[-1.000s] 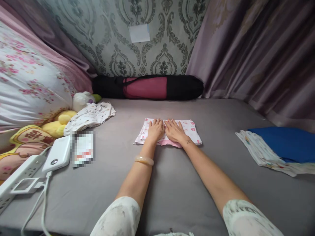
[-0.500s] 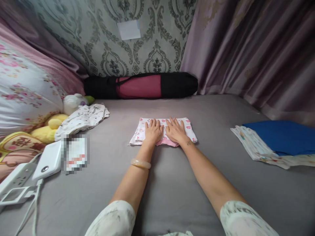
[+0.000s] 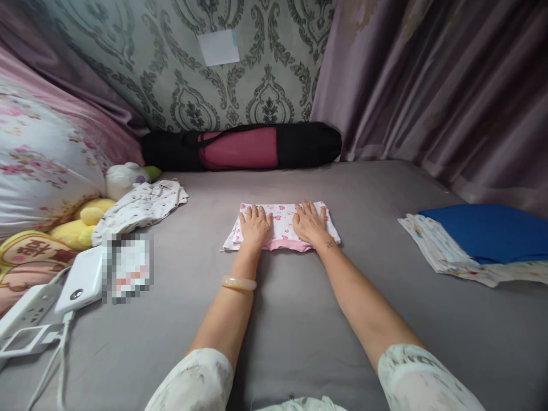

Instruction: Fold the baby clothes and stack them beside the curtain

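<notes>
A folded white garment with pink hearts and a pink edge [image 3: 282,224] lies flat on the grey bed sheet [image 3: 291,319]. My left hand [image 3: 256,227] rests palm down on its left part, fingers stretched out. On the right part lies my right hand [image 3: 310,224], also flat with the fingers spread. A gap of printed cloth shows between the two hands. Neither hand grips anything. A pale bangle [image 3: 238,283] circles my left forearm.
To the right sits a stack of folded clothes with a blue piece [image 3: 492,233] on top. Along the wall lies a black and red long bag [image 3: 240,149]. At left are a spotted garment [image 3: 141,205], plush toys, a white power bank [image 3: 80,279] and a power strip [image 3: 32,311].
My hands have slid apart over the garment, the left hand toward the left and the right hand slightly right. The garment stays folded in place. The view has shifted a little.
</notes>
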Available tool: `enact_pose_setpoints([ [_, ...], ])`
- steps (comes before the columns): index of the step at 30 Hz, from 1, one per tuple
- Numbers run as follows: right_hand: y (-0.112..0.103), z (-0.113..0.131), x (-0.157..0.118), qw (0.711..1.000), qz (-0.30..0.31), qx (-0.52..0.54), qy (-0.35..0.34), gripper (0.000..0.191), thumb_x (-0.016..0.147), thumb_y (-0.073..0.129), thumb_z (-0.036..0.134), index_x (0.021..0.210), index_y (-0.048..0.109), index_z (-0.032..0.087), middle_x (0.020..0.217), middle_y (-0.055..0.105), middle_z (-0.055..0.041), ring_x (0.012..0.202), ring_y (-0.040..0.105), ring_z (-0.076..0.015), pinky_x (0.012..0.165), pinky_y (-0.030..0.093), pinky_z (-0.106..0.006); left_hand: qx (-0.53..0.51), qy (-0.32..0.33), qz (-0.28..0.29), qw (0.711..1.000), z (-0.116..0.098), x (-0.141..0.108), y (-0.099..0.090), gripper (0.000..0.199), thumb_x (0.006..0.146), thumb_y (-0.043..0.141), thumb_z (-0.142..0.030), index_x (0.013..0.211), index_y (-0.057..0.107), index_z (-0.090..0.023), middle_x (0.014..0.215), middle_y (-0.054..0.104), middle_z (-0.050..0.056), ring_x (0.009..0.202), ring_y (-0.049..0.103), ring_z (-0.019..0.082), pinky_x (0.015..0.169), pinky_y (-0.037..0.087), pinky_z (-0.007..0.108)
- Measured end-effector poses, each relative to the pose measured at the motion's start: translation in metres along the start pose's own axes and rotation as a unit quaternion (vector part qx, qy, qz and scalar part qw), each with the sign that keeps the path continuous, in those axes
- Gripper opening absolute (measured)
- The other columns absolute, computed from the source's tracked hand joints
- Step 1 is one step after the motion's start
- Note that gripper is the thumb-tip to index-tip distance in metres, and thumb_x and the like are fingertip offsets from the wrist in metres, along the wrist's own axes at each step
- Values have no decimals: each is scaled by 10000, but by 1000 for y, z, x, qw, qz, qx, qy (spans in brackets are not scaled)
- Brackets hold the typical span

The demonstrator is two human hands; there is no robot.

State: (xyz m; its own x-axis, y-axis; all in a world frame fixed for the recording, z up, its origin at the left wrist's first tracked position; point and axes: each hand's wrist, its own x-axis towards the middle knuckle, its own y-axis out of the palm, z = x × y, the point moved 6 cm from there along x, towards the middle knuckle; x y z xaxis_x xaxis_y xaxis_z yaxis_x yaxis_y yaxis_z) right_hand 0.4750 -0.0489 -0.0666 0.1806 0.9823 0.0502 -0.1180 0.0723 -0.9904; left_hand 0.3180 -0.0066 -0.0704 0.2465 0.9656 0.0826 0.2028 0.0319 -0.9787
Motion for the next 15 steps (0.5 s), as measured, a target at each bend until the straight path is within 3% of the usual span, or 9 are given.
enact_pose_setpoints([
  [5, -4, -9, 4, 1000, -2, 20, 9, 558, 985, 184, 313, 1493, 354, 155, 1573, 293, -115, 1453, 216, -269, 1155, 103, -573, 0, -14, -3, 1000, 4, 0, -4, 605, 983, 210, -414, 1451, 400, -82, 1539, 340, 183, 1443, 264, 324, 1168, 167, 554],
  [8, -8, -25, 7, 998, -27, 24, 41, 576, 985, 184, 311, 1494, 330, 85, 1578, 265, -147, 1462, 189, -274, 1170, 102, -532, 4, -52, -23, 998, 16, 3, -7, 606, 986, 181, -405, 1458, 394, -90, 1550, 327, 164, 1458, 238, 299, 1183, 139, 541],
  [11, -2, -37, 9, 998, -20, 26, 62, 591, 980, 203, 310, 1467, 353, 11, 1560, 296, -173, 1453, 208, -285, 1173, 148, -478, 5, -73, -10, 997, 25, 5, -3, 625, 984, 177, -425, 1447, 410, -76, 1550, 324, 172, 1451, 255, 304, 1179, 163, 536],
  [15, 5, -42, 11, 997, -20, 31, 64, 590, 975, 213, 311, 1449, 382, 3, 1545, 330, -174, 1445, 226, -290, 1164, 193, -439, 5, -69, -16, 997, 28, 6, 1, 647, 979, 187, -451, 1447, 407, -62, 1548, 321, 183, 1446, 259, 319, 1170, 184, 543],
])
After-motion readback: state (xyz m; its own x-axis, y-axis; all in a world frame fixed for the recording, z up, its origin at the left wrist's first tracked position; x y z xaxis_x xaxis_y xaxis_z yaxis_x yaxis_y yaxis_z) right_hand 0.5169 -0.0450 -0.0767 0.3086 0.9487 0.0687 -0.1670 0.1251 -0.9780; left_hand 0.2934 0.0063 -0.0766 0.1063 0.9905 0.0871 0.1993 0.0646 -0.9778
